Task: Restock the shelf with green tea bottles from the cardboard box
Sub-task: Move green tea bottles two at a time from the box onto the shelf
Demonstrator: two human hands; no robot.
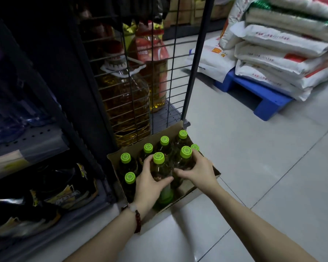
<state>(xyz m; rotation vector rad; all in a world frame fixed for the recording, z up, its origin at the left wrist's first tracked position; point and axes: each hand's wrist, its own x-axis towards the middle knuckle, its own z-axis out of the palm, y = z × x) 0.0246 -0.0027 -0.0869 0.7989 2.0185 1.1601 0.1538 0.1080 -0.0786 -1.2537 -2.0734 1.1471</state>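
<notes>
Eight green-capped bottles (158, 168) (two gripped) in box (186, 197)

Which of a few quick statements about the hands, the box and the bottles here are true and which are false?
1. The left hand grips a lime-capped green tea bottle. True.
2. The right hand rests on the floor. False: it holds another green-capped tea bottle.
3. The brown cardboard box sits on a shelf. False: it stands on the white tiled floor.
4. Large amber oil jugs stand behind the black wire grid. True.
</notes>
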